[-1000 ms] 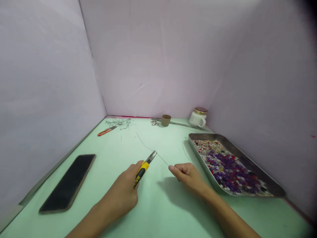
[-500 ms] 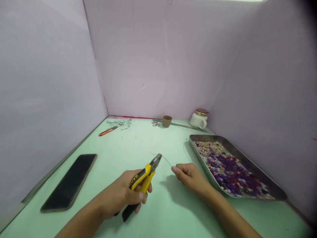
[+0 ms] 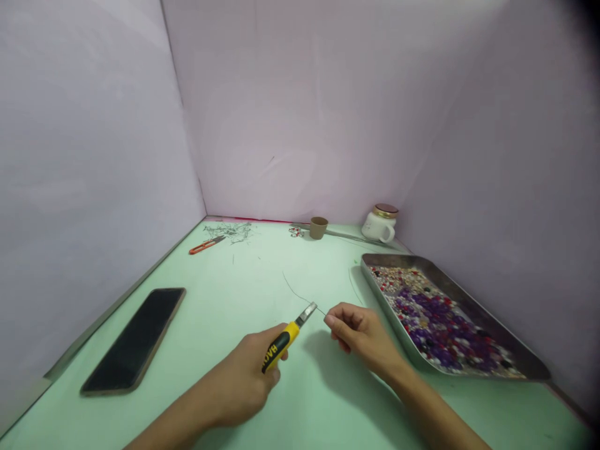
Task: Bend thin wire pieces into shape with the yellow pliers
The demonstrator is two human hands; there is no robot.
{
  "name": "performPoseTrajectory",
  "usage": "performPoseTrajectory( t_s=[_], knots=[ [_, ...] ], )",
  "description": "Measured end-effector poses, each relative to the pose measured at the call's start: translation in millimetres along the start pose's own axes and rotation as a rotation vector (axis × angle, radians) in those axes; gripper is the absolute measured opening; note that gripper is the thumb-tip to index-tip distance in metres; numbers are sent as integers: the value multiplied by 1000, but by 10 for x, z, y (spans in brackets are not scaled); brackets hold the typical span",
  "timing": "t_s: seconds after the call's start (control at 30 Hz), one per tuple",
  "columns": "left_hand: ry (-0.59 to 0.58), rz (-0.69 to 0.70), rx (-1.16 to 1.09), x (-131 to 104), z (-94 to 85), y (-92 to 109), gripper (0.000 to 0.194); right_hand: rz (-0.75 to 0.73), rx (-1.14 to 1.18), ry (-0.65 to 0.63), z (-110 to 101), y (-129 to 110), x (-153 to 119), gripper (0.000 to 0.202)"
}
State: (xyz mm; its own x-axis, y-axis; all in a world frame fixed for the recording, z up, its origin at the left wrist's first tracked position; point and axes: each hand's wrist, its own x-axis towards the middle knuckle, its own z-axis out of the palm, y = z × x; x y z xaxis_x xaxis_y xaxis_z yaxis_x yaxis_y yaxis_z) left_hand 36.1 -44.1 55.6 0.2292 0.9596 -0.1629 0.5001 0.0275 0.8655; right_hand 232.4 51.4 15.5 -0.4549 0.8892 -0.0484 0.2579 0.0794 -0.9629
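Note:
My left hand (image 3: 250, 375) is wrapped round the yellow and black handles of a pair of pliers (image 3: 285, 340). Their metal jaws point up and to the right and meet a thin dark wire (image 3: 295, 292). From the jaws the wire's free part curves away to the upper left. Its other end is pinched between the thumb and fingers of my right hand (image 3: 354, 328), just right of the jaws. Whatever wire lies inside the right fingers is hidden.
A metal tray (image 3: 382, 300) of mixed beads lies on the right, a phone (image 3: 135, 340) on the left. Toward the back are orange thread snips (image 3: 206, 244), wire scraps (image 3: 229, 232), a small brown cup (image 3: 319, 228) and a white lidded mug (image 3: 380, 225).
The pliers have turned edge-on and shifted down and right, with their jaws nearer my right fingers. A longer stretch of wire now shows to the left of the jaws.

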Motion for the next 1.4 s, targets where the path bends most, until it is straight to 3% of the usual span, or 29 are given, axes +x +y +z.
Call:
performPoseTrajectory(
  t_s=[0.1,0.2,0.3,0.4,0.5,0.63,0.73,0.8,0.9,1.0,1.1,1.17,1.27,1.4],
  knots=[
    [97,35,177,29,74,-79,47,38,-36,32,27,-24,-8,22],
    [126,-49,413,64,145,-164,73,39,-80,60,45,-30,0,20],
    [154,-77,514,71,166,-178,79,31,-96,71,48,-22,13,20],
    [132,-19,297,47,110,-119,56,36,-45,58,32,3,34,21],
    [-45,-70,-99,22,26,-59,26,27,46,15,6,37,58,23],
    [-316,-83,-639,17,-24,-54,23,4,130,-15,-17,47,58,28],
    [-358,-69,-810,19,-29,-64,26,-5,140,-10,-14,26,38,30],
    [-313,-84,-670,13,-30,-47,23,-4,129,3,-5,13,30,29],
    [-94,-63,-198,4,-13,2,20,10,92,38,11,1,30,27],
    [74,5,137,18,44,4,39,32,60,63,32,-2,37,25],
    [120,-61,400,54,115,-86,68,42,41,70,62,20,48,23],
    [137,-122,528,79,144,-157,76,59,42,69,85,51,59,22],
    [140,-103,492,99,135,-197,72,74,56,60,102,100,77,21],
    [36,-72,98,89,61,-97,35,30,72,43,77,110,89,18]
  ],
)
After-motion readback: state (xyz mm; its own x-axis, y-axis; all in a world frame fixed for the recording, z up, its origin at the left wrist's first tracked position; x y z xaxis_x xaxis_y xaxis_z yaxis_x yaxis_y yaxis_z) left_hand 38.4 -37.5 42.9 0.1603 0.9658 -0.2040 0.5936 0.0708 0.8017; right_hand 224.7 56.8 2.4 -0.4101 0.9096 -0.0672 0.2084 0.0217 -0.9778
